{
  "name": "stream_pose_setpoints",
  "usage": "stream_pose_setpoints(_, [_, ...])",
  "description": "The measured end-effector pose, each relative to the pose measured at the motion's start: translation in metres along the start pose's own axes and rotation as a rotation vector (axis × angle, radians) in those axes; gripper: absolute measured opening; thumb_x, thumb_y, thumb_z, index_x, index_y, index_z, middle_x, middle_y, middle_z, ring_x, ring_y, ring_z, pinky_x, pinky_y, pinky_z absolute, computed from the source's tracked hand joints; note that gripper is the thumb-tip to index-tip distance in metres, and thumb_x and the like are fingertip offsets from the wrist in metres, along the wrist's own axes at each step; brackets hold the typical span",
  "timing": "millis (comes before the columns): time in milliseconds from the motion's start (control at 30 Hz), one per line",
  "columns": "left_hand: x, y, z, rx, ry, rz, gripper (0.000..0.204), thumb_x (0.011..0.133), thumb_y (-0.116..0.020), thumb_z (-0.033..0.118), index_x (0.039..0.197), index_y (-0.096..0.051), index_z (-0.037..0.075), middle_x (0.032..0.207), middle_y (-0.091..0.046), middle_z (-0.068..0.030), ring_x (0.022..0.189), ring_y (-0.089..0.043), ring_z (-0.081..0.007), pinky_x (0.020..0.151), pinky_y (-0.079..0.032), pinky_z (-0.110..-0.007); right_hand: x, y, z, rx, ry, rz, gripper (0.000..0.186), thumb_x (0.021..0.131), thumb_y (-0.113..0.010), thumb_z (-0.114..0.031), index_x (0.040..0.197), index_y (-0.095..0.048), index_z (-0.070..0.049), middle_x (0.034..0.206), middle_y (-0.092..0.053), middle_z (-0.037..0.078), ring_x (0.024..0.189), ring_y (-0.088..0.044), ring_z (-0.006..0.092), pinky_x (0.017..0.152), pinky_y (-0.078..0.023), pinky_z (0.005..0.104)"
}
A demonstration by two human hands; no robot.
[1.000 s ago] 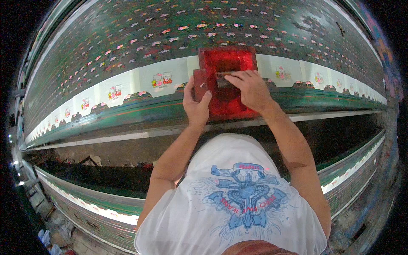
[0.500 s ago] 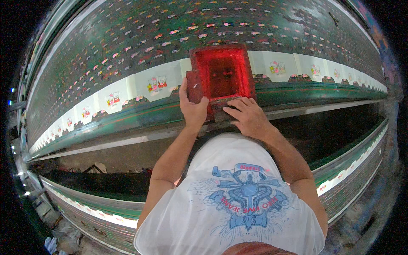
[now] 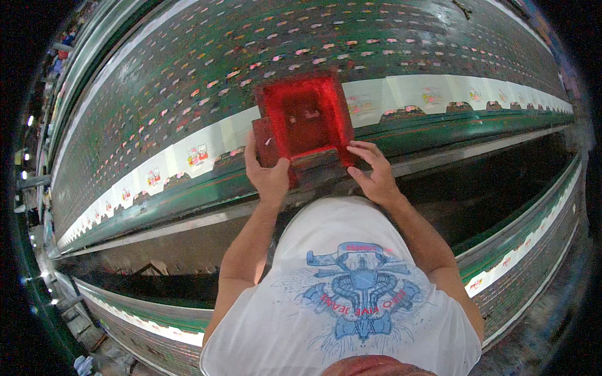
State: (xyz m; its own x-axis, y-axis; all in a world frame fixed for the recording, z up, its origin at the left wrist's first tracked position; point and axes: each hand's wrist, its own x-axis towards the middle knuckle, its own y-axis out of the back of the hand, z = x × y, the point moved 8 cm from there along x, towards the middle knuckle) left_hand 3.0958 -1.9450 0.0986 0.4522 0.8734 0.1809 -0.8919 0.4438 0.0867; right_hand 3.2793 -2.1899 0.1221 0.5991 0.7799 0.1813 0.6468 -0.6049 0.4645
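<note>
Lights (image 3: 30, 120), small and white, strung along the far left rim. Row of white panels (image 3: 235, 135) with small printed figures, rising from the left toward the centre and running on to the right edge, laid on a long green table (image 3: 433, 130). Left hand (image 3: 269, 182), left of centre: thumb and fingers closed about a dark red block (image 3: 265, 141). Red frame (image 3: 342, 119), upper centre: four-sided, the block against its left side, resting over the panels, slightly tilted. Shirt (image 3: 351, 276), lower centre: white, blue and red print. Right hand (image 3: 376, 175), right of centre: thumb and fingertips narrowed on the frame's lower right corner. Second long table (image 3: 501, 257), lower right, bearing a white strip.
</note>
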Motion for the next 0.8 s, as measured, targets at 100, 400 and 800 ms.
stream_pose_setpoints(100, [-0.009,-0.052,-0.005,-0.105,0.032,0.005,0.095,0.081,-0.074,-0.012,0.171,-0.044,-0.007,0.164,-0.06,-0.0207,0.147,-0.063,-0.0291,0.125,-0.052,-0.043,-0.006,0.04,0.024,-0.057,-0.018,0.024,0.053,0.094,-0.088,-0.013,0.145,-0.075,-0.011,0.153,-0.07,0.017,0.145,-0.063,0.0396,0.126,-0.048,0.0517])
stream_pose_setpoints(400, [-0.035,-0.14,-0.014,-0.071,0.106,0.018,0.097,0.079,-0.071,-0.014,0.171,-0.044,-0.007,0.164,-0.058,-0.0182,0.15,-0.06,-0.0286,0.126,-0.051,-0.041,-0.012,0.13,0.07,-0.063,0.058,-0.026,0.055,0.092,-0.089,-0.01,0.146,-0.075,-0.009,0.153,-0.07,0.016,0.145,-0.063,0.0396,0.125,-0.049,0.0513])
stream_pose_setpoints(800, [-0.036,-0.146,-0.032,-0.262,0.16,0.037,0.101,0.076,-0.071,-0.019,0.172,-0.044,-0.006,0.16,-0.063,-0.0161,0.147,-0.063,-0.0259,0.124,-0.053,-0.04,0.0,0.144,0.059,-0.136,0.31,-0.139,0.048,0.095,-0.087,-0.015,0.142,-0.074,-0.008,0.147,-0.071,0.015,0.137,-0.065,0.0407,0.12,-0.053,0.0528])
